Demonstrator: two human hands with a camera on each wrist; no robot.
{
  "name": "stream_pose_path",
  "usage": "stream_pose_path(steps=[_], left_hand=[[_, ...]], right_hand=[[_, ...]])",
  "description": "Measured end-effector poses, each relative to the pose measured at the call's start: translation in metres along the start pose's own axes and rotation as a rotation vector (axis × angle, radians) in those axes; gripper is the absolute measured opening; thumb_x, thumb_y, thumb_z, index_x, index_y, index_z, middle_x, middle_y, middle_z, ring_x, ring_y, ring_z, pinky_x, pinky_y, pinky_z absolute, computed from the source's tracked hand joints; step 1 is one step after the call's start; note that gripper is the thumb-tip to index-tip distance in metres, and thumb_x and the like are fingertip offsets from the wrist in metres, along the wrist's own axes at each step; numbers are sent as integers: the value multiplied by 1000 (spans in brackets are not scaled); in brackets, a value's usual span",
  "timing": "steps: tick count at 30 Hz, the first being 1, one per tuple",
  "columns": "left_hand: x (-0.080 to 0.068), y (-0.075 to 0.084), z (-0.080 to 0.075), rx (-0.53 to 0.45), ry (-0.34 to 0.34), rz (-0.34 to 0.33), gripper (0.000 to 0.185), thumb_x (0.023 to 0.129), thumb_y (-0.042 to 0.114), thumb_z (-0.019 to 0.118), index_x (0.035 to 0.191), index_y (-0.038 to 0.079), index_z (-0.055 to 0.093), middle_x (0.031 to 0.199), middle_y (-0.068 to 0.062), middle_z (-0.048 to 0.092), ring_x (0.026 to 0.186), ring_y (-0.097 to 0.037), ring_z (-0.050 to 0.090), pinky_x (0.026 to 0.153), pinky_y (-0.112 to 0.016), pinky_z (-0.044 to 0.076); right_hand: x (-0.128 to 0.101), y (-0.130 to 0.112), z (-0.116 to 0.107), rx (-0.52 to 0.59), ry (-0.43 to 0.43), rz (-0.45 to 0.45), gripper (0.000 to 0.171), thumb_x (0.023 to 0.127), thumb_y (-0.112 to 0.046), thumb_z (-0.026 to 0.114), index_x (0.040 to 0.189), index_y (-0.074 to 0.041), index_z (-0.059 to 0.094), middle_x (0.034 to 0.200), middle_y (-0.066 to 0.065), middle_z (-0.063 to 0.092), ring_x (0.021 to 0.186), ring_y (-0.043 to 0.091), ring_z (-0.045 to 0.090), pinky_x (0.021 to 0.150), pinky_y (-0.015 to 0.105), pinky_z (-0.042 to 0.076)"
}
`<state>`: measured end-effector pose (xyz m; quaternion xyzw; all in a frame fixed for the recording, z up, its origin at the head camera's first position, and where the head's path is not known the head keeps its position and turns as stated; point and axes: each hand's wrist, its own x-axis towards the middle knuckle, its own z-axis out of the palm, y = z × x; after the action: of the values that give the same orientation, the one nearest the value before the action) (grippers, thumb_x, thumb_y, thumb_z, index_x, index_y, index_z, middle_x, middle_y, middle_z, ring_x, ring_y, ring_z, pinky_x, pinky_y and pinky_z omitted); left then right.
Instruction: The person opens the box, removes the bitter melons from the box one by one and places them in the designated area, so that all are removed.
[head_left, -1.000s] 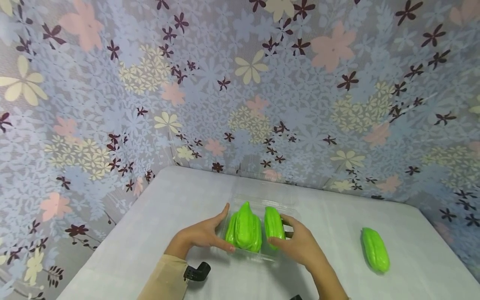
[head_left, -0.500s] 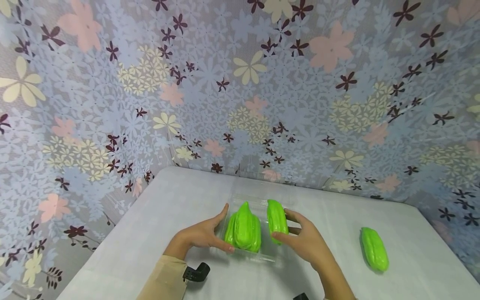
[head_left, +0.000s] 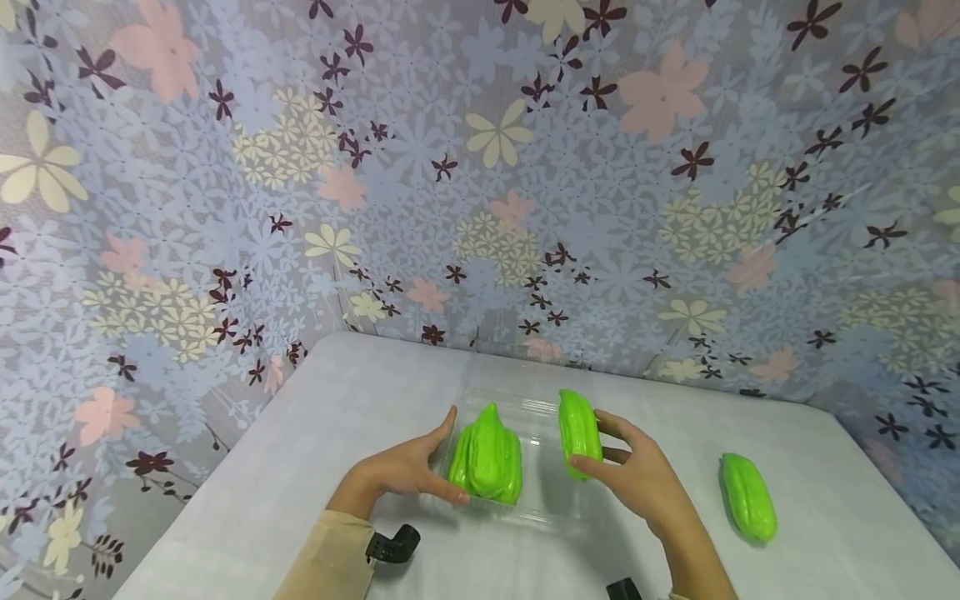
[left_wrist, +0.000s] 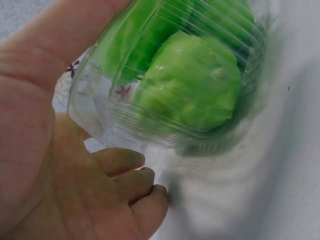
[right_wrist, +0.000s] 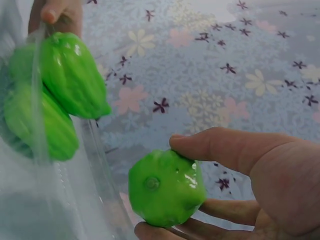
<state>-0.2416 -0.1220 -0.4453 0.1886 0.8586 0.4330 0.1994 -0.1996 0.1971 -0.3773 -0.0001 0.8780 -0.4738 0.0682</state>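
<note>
Floral backdrop, white table (head_left: 315, 467), left hand (head_left: 405, 471) gripping clear tray (head_left: 536, 512), right hand (head_left: 637, 479) pinching green gourd (head_left: 579, 429), no readable writing

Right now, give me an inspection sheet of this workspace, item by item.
Surface: white tablecloth over the table, lightly creased.
Job's things: clear plastic tray holding green chayote-like gourds; one more green gourd held just right of the tray.
Clutter: a single loose gourd lying on the cloth to the right.
Hands: left hand grips the tray's left side; right hand holds the gourd between thumb and fingers.
Cables: nothing seen.
Surroundings: floral patterned sheet covering the walls behind and at both sides.
</note>
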Motion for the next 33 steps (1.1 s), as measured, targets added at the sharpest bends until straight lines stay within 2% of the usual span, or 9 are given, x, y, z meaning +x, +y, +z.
stream_pose_path(steps=[5, 12, 20, 33], left_hand=[[0, -1, 0, -9, -1, -16, 128, 63, 48, 84, 151, 36, -8, 160, -8, 5, 148, -31, 9, 118, -57, 14], [0, -2, 0, -13, -2, -29, 127, 62, 49, 84, 149, 40, -8, 160, -7, 5, 148, -30, 9, 117, -57, 15], [-1, -1, 0, -16, 2, -24, 128, 62, 48, 85, 150, 40, -8, 160, -7, 4, 148, -31, 9, 117, -57, 14], [1, 0, 0, -8, 1, -20, 128, 62, 48, 85, 150, 38, -8, 160, -8, 5, 147, -31, 9, 117, -58, 15]], right_hand=[[-1, 5, -13, -6, -11, 22, 90, 75, -53, 73, 148, -25, 28, 152, 7, 34, 131, 34, 46, 92, 48, 49], [-1, 11, -24, -33, 10, 25, 95, 75, -55, 72, 150, -21, 25, 153, 10, 32, 130, 36, 47, 93, 51, 49], [-3, 17, -34, -34, -9, 39, 95, 77, -54, 71, 151, -21, 23, 155, 10, 27, 133, 37, 42, 94, 50, 48], [-6, 31, -53, -61, 15, 101, 101, 77, -57, 70, 152, -15, 18, 154, 19, 26, 132, 42, 41, 89, 46, 51]])
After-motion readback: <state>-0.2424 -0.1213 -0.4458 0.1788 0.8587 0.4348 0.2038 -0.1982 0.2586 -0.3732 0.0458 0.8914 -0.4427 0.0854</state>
